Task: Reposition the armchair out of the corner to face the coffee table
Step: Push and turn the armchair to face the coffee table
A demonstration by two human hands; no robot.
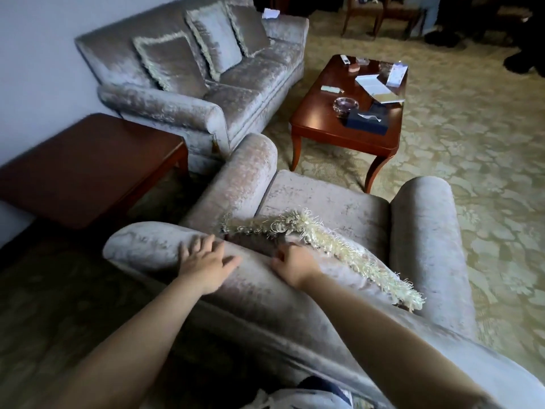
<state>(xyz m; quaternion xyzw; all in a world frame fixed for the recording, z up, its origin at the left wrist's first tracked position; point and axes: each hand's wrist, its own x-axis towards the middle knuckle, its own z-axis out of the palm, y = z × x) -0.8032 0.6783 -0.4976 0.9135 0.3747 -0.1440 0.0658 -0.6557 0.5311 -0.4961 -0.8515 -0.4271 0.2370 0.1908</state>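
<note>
The grey velvet armchair (324,202) fills the lower middle of the view, seen from behind its backrest. Its seat points toward the dark wooden coffee table (318,119) just beyond. A fringed cushion (348,261) leans against the inside of the backrest. My left hand (203,261) lies flat on the top of the backrest near its left end, fingers spread. My right hand (295,265) rests on the backrest top beside the cushion, fingers curled over the front edge, where their tips are hidden.
A matching grey sofa (188,104) with three cushions stands along the wall at upper left. A dark wooden side table (88,163) sits in the corner left of the armchair. The coffee table carries papers, an ashtray and a tissue box. Patterned carpet (486,172) spreads to the right.
</note>
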